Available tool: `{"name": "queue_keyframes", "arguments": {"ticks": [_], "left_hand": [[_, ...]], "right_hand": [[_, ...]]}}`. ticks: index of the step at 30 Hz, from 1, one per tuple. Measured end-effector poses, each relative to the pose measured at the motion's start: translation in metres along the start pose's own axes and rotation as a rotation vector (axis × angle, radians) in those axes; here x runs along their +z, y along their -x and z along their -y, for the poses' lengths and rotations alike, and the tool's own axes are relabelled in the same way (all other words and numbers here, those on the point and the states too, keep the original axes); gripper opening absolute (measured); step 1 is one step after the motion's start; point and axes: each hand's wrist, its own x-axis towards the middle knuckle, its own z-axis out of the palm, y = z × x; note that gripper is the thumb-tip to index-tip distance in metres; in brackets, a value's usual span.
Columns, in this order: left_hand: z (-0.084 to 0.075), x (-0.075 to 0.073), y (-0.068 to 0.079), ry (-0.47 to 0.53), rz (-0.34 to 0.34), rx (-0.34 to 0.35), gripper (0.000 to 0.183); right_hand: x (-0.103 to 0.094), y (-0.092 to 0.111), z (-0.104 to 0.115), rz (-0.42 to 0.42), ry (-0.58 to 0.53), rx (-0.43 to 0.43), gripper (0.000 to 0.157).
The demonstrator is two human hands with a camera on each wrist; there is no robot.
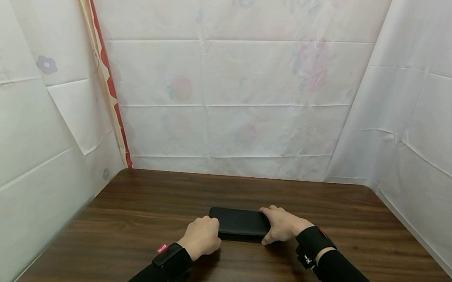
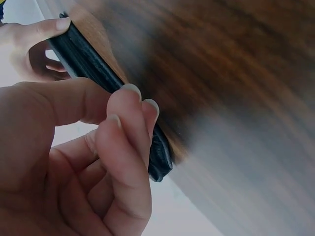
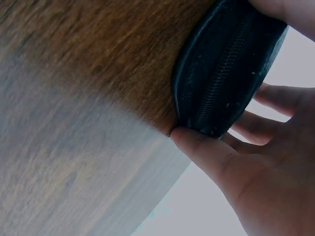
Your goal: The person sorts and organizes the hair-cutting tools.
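Note:
A black zip wallet [image 1: 240, 223], long and flat, lies on the brown wooden table in the head view. My right hand [image 1: 283, 225] grips its right end, thumb at the near corner and fingers along the far side. The right wrist view shows zipper teeth running along the edge of the wallet [image 3: 221, 73]. At the left front corner, my left hand [image 1: 201, 237] has its fingers curled and its thumb tip against them. In the left wrist view the left hand [image 2: 98, 147] pinches at the zipped edge; what sits between its fingertips is hidden.
The wood-grain table [image 1: 147, 261] has rounded far corners. White sheets with faint prints [image 1: 231, 91] hang behind it and along both sides. A red and cream strip [image 1: 105, 66] runs down the back left corner. Both wrists wear black bands [image 1: 310, 244].

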Motion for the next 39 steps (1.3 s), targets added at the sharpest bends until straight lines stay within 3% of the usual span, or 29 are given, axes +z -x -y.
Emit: {"name": "queue_keyframes", "arguments": {"ticks": [39], "left_hand": [[0.0097,-0.0058,-0.0015,-0.003,0.010,-0.035,0.012]], "right_hand": [[-0.0002,-0.0005,-0.0008,0.003,0.006,-0.010,0.091]]}}
